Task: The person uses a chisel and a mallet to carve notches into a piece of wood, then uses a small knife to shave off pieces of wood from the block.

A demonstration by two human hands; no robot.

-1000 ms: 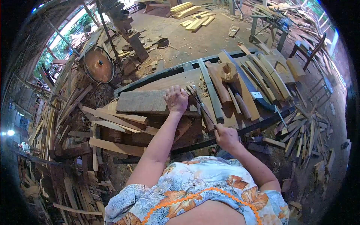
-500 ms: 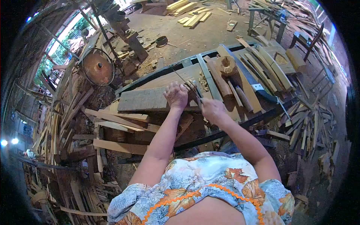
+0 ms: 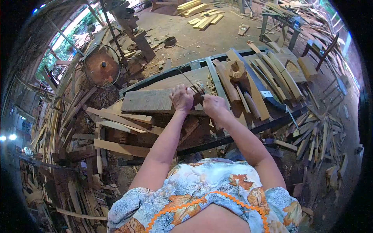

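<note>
A thick grey-brown board (image 3: 145, 101) lies across the workbench. My left hand (image 3: 182, 98) presses on its right end, fingers bent over the wood. Just to the right, my right hand (image 3: 215, 105) is closed around the handle of a thin-bladed tool (image 3: 186, 77), whose narrow blade slants up and left past my left fingers. Near both hands, a small pale wooden piece (image 3: 198, 87) sits at the board's end, its shape partly hidden. Wood shavings (image 3: 210, 86) lie beside it.
On the bench's right side are a handsaw (image 3: 259, 83) with a black handle, a hollowed wooden block (image 3: 236, 70), a round wooden tool (image 3: 252, 105) and curved slats (image 3: 285, 73). A round pan-like disc (image 3: 101, 65) stands at left. Scrap wood piles lie on both sides.
My right hand has moved slightly left and up, closer to my left hand. The view has shifted slightly. My left hand stays on the board.
</note>
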